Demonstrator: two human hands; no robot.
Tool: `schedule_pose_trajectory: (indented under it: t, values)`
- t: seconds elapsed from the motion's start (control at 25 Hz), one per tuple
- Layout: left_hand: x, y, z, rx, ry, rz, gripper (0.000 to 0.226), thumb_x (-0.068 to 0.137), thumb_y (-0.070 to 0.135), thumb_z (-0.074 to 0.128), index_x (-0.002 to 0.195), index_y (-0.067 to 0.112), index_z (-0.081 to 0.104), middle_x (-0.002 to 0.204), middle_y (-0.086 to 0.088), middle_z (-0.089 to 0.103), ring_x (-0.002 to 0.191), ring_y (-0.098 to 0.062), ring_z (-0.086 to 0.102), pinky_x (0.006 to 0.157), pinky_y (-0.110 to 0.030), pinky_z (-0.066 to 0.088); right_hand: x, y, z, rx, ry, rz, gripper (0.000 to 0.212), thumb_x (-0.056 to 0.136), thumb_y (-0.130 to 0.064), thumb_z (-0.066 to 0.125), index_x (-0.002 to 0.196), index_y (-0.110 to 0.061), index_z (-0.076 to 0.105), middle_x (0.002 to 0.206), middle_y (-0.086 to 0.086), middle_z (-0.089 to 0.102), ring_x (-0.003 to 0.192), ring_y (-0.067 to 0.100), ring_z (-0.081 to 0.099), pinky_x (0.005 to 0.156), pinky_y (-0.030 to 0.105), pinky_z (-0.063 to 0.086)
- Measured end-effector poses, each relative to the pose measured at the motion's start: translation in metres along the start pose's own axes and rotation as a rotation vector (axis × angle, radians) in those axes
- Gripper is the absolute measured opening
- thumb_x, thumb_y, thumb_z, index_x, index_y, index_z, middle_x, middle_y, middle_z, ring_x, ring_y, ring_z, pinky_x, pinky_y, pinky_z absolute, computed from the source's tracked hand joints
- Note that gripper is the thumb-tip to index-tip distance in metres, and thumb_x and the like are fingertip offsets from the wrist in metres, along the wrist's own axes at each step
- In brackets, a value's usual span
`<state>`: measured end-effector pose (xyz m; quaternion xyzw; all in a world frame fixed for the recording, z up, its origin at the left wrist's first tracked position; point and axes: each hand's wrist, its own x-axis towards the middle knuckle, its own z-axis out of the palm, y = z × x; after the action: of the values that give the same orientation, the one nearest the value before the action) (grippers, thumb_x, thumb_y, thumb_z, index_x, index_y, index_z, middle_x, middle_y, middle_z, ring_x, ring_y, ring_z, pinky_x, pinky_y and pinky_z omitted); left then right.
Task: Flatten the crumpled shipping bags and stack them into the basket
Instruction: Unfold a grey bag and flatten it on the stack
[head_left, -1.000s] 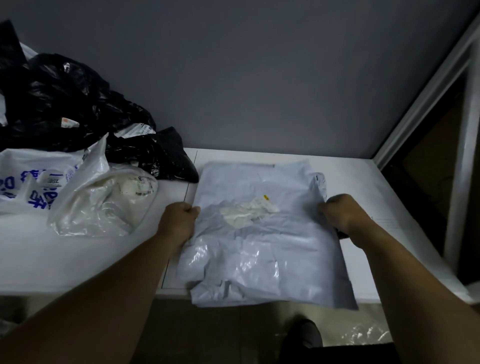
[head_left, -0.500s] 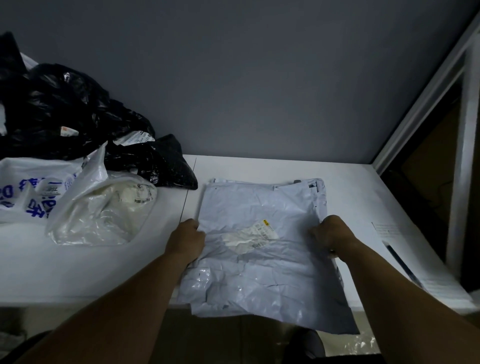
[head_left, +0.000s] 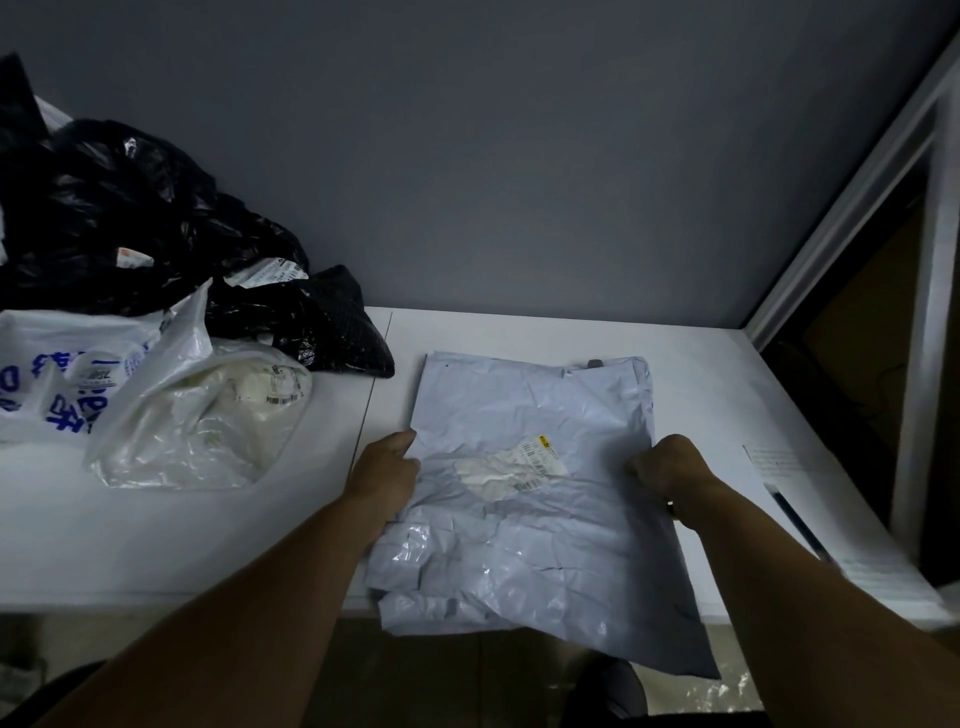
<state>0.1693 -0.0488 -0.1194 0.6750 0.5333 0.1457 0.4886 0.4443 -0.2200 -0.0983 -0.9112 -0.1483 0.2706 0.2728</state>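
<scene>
Grey shipping bag (head_left: 530, 525): creased, labelled, long axis pointing away from the person, near end overhanging the surface (head_left: 519, 332). Left hand (head_left: 387, 470) and right hand (head_left: 667, 467) grip its sides.

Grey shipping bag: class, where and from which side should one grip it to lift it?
Its two side edges at mid-length, a hand from each side: the grey shipping bag lies wide and limp. Left hand and right hand hold there.

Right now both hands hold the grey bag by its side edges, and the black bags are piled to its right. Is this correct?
No. The head view shows the black bags piled to the left of the grey bag; the rest is right.
</scene>
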Motion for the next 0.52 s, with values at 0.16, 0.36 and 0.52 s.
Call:
schedule_pose_trajectory:
  t: [0.16, 0.36, 0.52]
  values:
    - [-0.003, -0.002, 0.007, 0.023, 0.062, 0.011, 0.047, 0.095, 0.000, 0.048, 0.141, 0.009, 0.047, 0.133, -0.010, 0.056, 0.108, -0.024, 0.057, 0.092, -0.026, 0.044, 0.001, -0.013, -0.004, 0.007, 0.072, -0.035, 0.015, 0.083, -0.004, 0.065, 0.093, 0.006, 0.059, 0.085, 0.017, 0.060, 0.075, 0.032, 0.058, 0.065, 0.036, 0.047]
    - [-0.004, 0.000, 0.013, -0.036, 0.117, -0.094, 0.047, 0.094, -0.007, 0.040, 0.139, 0.004, 0.041, 0.129, -0.015, 0.054, 0.102, -0.024, 0.053, 0.085, -0.025, 0.039, 0.005, -0.022, 0.004, 0.023, 0.079, -0.057, 0.017, 0.088, -0.009, 0.060, 0.099, 0.004, 0.058, 0.095, 0.020, 0.061, 0.091, 0.039, 0.062, 0.073, 0.037, 0.047]
    - [-0.005, 0.000, 0.018, -0.015, 0.109, -0.124, 0.043, 0.093, -0.007, 0.039, 0.135, 0.004, 0.045, 0.125, -0.014, 0.056, 0.097, -0.021, 0.051, 0.081, -0.026, 0.039, 0.005, -0.017, 0.013, -0.030, 0.057, -0.024, 0.035, 0.096, -0.020, 0.057, 0.119, 0.006, 0.057, 0.116, 0.023, 0.061, 0.111, 0.042, 0.060, 0.094, 0.046, 0.051]
